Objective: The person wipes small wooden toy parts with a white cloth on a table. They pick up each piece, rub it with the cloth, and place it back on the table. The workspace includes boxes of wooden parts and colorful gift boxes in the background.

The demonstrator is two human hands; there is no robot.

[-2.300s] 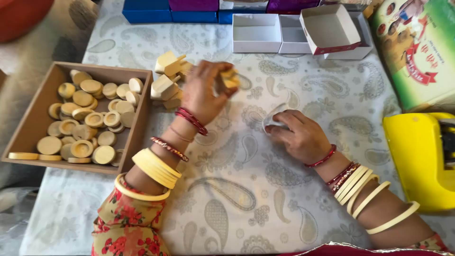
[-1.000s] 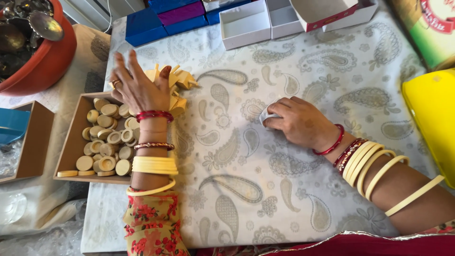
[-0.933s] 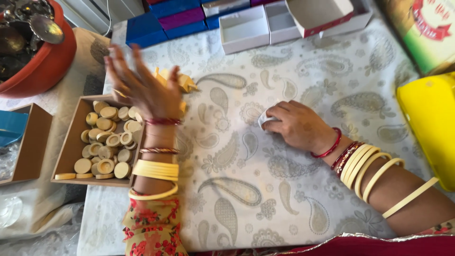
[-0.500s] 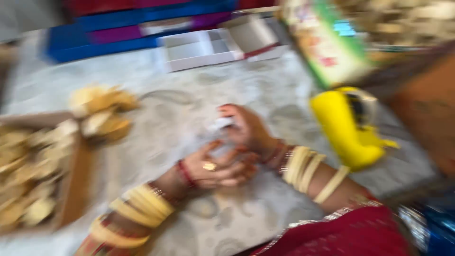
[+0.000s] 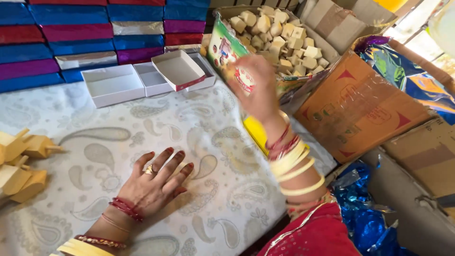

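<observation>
My left hand (image 5: 156,178) lies flat on the paisley tablecloth (image 5: 213,189), palm down with its fingers spread and nothing under it that I can see. It wears a ring and red and yellow bangles. My right hand (image 5: 253,85) is raised and blurred, out over the table's right edge, in front of a printed packet (image 5: 222,47) and close to a cardboard box of pale wooden cubes (image 5: 284,33). The blur hides whether it holds anything. Pale wooden pegged pieces (image 5: 19,166) lie at the left edge, a hand's length from my left hand.
Open white boxes (image 5: 113,85) and a red-edged lid (image 5: 177,68) sit at the back of the cloth, before stacks of shiny blue, red and purple boxes (image 5: 71,38). A yellow object (image 5: 256,132) lies under my right arm. A brown carton (image 5: 360,109) and blue foil (image 5: 369,223) stand to the right.
The view has swung right. My left hand came off the tray of wooden rings and now rests flat on the cloth. My right hand has lifted from the cloth towards the box of cubes.
</observation>
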